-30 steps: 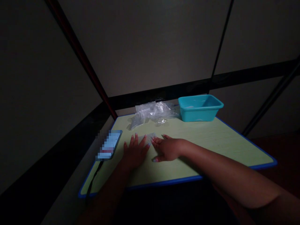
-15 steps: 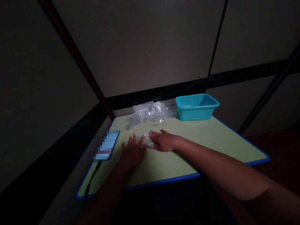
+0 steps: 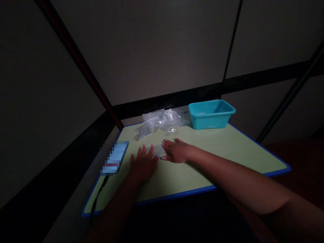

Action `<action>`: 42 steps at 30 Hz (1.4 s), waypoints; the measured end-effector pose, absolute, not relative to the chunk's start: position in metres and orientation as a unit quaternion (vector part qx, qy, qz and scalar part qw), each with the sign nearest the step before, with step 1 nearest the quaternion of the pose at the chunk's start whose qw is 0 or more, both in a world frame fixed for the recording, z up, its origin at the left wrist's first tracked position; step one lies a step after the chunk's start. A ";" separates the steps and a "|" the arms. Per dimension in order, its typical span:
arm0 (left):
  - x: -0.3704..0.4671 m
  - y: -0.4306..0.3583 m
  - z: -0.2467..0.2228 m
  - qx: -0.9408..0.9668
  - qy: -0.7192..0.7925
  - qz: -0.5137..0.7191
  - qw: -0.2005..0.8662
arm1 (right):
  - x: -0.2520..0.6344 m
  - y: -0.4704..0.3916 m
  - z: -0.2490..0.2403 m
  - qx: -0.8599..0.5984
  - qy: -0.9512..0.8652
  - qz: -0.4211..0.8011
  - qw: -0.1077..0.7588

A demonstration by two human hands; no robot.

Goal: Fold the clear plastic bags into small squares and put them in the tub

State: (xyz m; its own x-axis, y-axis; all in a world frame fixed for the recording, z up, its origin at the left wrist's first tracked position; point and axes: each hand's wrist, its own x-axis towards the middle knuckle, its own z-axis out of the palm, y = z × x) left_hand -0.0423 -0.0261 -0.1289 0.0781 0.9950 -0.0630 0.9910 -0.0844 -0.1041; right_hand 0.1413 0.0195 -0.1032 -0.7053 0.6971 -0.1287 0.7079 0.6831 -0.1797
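Both hands rest on a small piece of clear plastic (image 3: 158, 149), which looks like a plastic bag lying flat on the table. My left hand (image 3: 143, 165) is open, its fingers spread over the left side of the plastic. From the right, my right hand (image 3: 177, 151) lies palm down on the other side, fingers stretched out and thumb apart. Part of the plastic is hidden under the fingers. Beyond the hands lies a crumpled heap of clear plastic bags (image 3: 163, 122).
A turquoise plastic basin (image 3: 212, 119) stands at the back right of the pale table (image 3: 238, 153), which has a blue edge. At the left edge lies a phone (image 3: 116, 158), partly blurred out, with a dark cord (image 3: 99, 193). Wall panels (image 3: 157, 50) rise behind.
The plastic between my hands looks flatter and shows more of its surface. My right hand has shifted very slightly. The view has moved a little; the other things stay put.
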 end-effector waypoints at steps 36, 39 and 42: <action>-0.048 -0.026 -0.135 -0.725 -0.673 -0.006 0.146 | 0.136 0.045 -0.122 0.419 0.899 -0.128 -0.015; -0.043 -0.027 -0.133 -0.741 -0.654 -0.015 0.150 | 0.135 0.046 -0.123 0.418 0.899 -0.130 -0.017; -0.038 -0.026 -0.131 -0.764 -0.637 -0.004 0.108 | 0.133 0.048 -0.126 0.421 0.897 -0.136 -0.016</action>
State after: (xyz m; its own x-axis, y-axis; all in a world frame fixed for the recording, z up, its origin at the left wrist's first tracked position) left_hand -0.0383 -0.0261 -0.1313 0.1895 0.9712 0.1444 0.9730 -0.1661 -0.1600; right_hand 0.1327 0.0479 -0.1255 -0.6451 0.7592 -0.0863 0.7507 0.6087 -0.2566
